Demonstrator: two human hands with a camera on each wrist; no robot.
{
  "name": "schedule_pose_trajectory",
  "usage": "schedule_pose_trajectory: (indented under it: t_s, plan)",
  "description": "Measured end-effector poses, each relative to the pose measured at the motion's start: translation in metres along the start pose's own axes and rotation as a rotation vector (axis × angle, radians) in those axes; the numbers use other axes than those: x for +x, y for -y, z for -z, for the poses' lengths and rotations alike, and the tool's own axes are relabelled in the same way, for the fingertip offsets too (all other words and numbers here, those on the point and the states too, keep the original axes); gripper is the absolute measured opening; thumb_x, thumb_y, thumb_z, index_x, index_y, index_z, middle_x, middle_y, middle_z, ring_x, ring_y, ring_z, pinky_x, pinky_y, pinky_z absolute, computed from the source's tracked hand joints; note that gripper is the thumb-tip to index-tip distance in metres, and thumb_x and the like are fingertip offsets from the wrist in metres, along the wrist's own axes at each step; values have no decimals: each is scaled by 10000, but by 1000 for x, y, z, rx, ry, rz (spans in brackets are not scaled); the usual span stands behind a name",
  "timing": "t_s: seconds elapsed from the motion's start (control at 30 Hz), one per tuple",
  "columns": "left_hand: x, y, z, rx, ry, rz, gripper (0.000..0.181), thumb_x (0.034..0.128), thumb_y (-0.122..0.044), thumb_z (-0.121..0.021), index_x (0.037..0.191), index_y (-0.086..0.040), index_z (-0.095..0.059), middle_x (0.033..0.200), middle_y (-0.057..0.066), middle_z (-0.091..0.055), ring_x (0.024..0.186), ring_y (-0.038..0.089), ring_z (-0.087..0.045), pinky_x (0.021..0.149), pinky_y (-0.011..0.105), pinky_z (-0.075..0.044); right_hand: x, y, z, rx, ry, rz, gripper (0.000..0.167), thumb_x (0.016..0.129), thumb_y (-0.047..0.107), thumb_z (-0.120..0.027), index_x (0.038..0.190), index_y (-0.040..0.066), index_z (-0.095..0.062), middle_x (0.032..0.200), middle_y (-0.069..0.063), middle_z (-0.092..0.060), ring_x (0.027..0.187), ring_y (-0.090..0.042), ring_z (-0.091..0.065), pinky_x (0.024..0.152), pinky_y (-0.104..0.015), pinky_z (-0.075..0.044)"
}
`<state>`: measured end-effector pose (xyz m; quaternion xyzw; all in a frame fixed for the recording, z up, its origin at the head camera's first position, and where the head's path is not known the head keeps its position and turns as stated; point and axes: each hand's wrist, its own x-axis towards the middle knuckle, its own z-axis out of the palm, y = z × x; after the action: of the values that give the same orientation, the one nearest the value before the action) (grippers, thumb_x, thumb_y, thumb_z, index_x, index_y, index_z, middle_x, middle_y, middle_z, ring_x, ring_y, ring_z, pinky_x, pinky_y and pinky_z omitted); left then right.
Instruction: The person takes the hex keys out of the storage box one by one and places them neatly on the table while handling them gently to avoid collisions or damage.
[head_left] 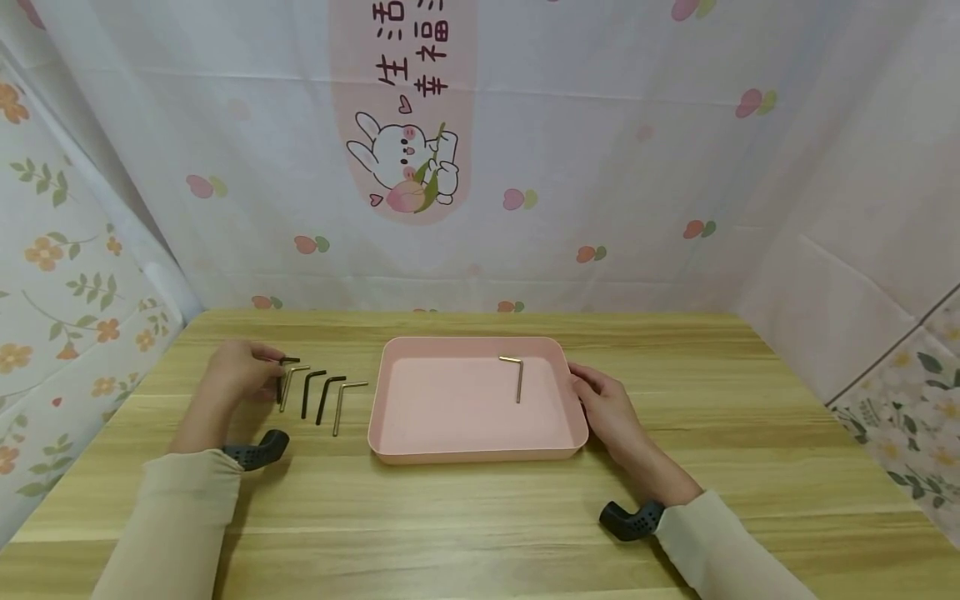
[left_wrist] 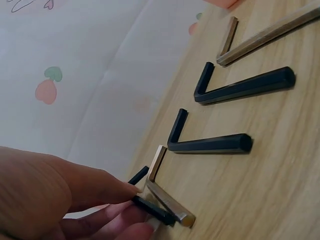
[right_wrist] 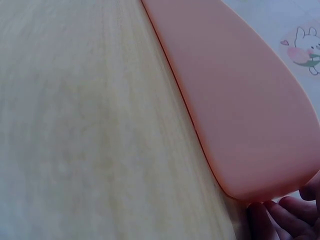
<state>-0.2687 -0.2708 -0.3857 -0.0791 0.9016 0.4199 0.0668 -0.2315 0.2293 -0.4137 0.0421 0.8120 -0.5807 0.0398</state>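
Observation:
My left hand (head_left: 243,371) is at the left end of a row of L-shaped hex keys. Its thumb and fingers pinch a black hex key (left_wrist: 154,210); part of that key is hidden by the fingers. Close against it lies a brass-coloured hex key (left_wrist: 172,204). Further right in the row come two black hex keys, one (head_left: 307,393) and another (head_left: 324,400), then a second brass-coloured hex key (head_left: 339,408). My right hand (head_left: 611,408) grips the right side of a pink tray (head_left: 480,456). A single brass-coloured hex key (head_left: 519,382) lies inside the tray.
The wood-grain table (head_left: 465,525) runs back to a white printed curtain (head_left: 570,167). More patterned cloth (head_left: 67,275) hangs along the left side. A dark curved wrist mount (head_left: 258,450) sits on the left wrist, another mount (head_left: 632,521) on the right.

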Motion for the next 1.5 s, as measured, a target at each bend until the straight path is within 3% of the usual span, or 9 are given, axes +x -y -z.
schedule_pose_trajectory:
  t_s: [0.23, 0.47, 0.67, 0.77, 0.93, 1.07, 1.3, 1.4, 1.5]
  plan:
    - [-2, -4, -4, 74, -51, -26, 380, 940, -47, -609, 1268, 145, -613, 933, 206, -734, 616, 61, -636, 598, 278, -591, 0, -1, 1, -15, 1, 11, 459, 1092, 236, -415, 1522, 81, -452, 1548, -150, -481, 1372, -286, -526, 955, -215, -523]
    - [-6, -9, -7, 131, -78, -46, 378, 906, -48, -579, 1234, 128, -644, 1101, 305, -705, 597, 118, -663, 586, 283, -562, -1, 0, 0, -12, -8, 0, 449, 1089, 224, -419, 1514, 87, -467, 1541, -143, -491, 1363, -277, -531, 943, -202, -519]
    - [-8, -11, -8, 308, -135, -75, 336, 900, -97, -593, 1168, 77, -697, 1239, 323, -646, 944, 400, -660, 721, 440, -536, -1, 1, 0, -5, -5, 9, 454, 1091, 220, -418, 1519, 75, -457, 1544, -155, -486, 1370, -284, -527, 955, -208, -519]
    - [-8, -11, -10, 330, -145, -78, 331, 910, -113, -598, 1169, 62, -706, 1296, 333, -612, 1075, 475, -613, 783, 500, -537, -1, 0, 0, -5, -7, 3, 453, 1089, 219, -417, 1518, 82, -460, 1541, -144, -492, 1366, -277, -530, 934, -190, -520]
    - [-9, -12, -11, 320, -138, -56, 341, 926, -130, -583, 1192, 47, -700, 1323, 336, -593, 1084, 470, -606, 728, 449, -529, -2, 1, -1, -4, -5, 7, 457, 1085, 211, -417, 1520, 74, -456, 1540, -161, -489, 1363, -289, -531, 955, -219, -519]
    - [-11, -14, -11, 316, -131, -48, 344, 931, -129, -579, 1199, 54, -693, 1327, 336, -589, 1094, 473, -598, 756, 471, -526, -1, 1, -1, -13, -8, 7, 456, 1084, 213, -418, 1516, 75, -462, 1542, -157, -488, 1367, -286, -529, 952, -211, -517]
    - [-13, -16, -11, 309, -129, -52, 335, 929, -123, -573, 1179, 65, -696, 1253, 322, -634, 920, 374, -631, 686, 392, -509, 1, -1, 0, -24, -12, -3, 453, 1083, 219, -414, 1514, 87, -468, 1544, -135, -490, 1374, -272, -525, 974, -236, -517]
    - [-13, -16, -11, 309, -126, -50, 338, 934, -131, -568, 1180, 60, -697, 1260, 319, -631, 932, 371, -626, 683, 375, -495, 0, -1, 0, -18, -9, -3, 455, 1084, 219, -414, 1517, 88, -463, 1542, -137, -491, 1368, -275, -528, 956, -218, -517]
    - [-13, -17, -10, 306, -122, -47, 360, 946, -161, -541, 1190, 54, -695, 1140, 277, -690, 894, 343, -636, 651, 338, -476, 0, -1, 0, -17, -7, 3, 457, 1086, 225, -421, 1519, 85, -459, 1542, -144, -490, 1366, -279, -528, 940, -198, -513]
